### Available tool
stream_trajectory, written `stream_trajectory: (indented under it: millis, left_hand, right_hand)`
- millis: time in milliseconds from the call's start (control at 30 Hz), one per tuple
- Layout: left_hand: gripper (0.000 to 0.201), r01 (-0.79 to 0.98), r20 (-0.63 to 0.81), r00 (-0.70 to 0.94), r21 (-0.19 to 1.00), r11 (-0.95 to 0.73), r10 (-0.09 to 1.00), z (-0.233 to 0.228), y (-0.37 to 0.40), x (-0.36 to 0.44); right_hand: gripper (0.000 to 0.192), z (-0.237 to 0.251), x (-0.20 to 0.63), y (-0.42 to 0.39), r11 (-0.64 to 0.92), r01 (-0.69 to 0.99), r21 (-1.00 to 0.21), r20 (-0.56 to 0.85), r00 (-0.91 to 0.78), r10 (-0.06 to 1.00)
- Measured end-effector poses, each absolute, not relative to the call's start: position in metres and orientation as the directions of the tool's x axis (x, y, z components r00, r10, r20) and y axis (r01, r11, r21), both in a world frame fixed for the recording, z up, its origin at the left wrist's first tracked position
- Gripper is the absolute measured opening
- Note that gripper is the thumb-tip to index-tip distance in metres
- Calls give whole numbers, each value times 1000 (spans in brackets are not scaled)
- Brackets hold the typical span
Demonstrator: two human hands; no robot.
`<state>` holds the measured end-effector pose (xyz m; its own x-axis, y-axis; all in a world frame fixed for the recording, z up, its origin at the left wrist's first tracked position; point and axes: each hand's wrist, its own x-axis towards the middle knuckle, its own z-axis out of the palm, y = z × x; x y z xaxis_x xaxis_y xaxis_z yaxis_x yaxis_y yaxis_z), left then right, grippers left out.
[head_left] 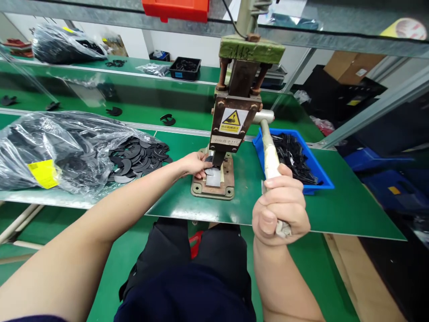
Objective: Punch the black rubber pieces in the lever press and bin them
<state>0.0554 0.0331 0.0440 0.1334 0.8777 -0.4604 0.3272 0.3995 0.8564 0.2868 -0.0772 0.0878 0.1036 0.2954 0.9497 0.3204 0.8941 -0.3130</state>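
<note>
My right hand (281,206) is wrapped round the pale, taped lever handle (270,154) of a hand press (236,98). My left hand (197,164) pinches a small black plastic piece (209,164) under the press ram (219,157); fingers and ram hide much of it. Beneath lies a light metal plate (213,178) on the press base (219,191). To the left, flat black curved pieces (136,158) spill from a clear plastic bag (67,147). Right of the press, a blue bin (326,179) holds many thin black parts (291,156).
A metal shelf (110,22) with a red bin (176,9) crosses above the bench. Behind runs a green conveyor (140,103) carrying several loose black pieces. A black tray (185,68) and another full bag (63,47) stand beyond it. The green table (355,214) ends close to my lap.
</note>
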Motion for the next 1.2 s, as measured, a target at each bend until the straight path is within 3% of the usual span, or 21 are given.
stream_trajectory:
  millis: [267, 433, 600, 733, 800, 867, 933, 1000, 1100, 1200]
  left_hand:
    - [9, 376, -564, 163, 794, 478, 809, 61, 39, 60]
    - [16, 383, -565, 200, 797, 467, 800, 56, 39, 53]
    - [36, 148, -454, 160, 889, 434, 876, 47, 16, 51]
    - [46, -6, -241, 325, 967, 256, 915, 53, -1, 27]
    - [50, 15, -115, 314, 993, 116, 943, 58, -5, -3]
    - [48, 155, -14, 169, 988, -13, 986, 61, -8, -42]
    - [42, 411, 65, 11, 909, -64, 998, 60, -15, -83]
    - [35, 677, 102, -15, 733, -65, 995, 56, -25, -117]
    - [34, 890, 60, 164, 422, -174, 985, 43, -43, -146]
    - [41, 940, 5, 278, 205, -274, 960, 30, -56, -152]
  right_hand:
    - [11, 91, 293, -78, 896, 320, -308, 950, 62, 305]
    - [15, 92, 294, -78, 910, 323, -259, 962, 8, 272]
    - [25, 94, 288, -77, 910, 339, -241, 969, 32, 245]
    - [29, 97, 287, -78, 905, 343, -250, 966, 32, 255]
    - [32, 97, 287, -76, 908, 340, -245, 968, 44, 245]
    - [38, 95, 287, -70, 920, 323, -220, 975, 74, 208]
    - [45, 91, 285, -62, 933, 302, -196, 979, 117, 168]
    - [49, 88, 283, -54, 942, 291, -167, 980, 154, 126]
    - [54, 86, 280, -47, 950, 286, -122, 975, 211, 62]
    - [56, 86, 280, -46, 949, 292, -121, 972, 227, 55]
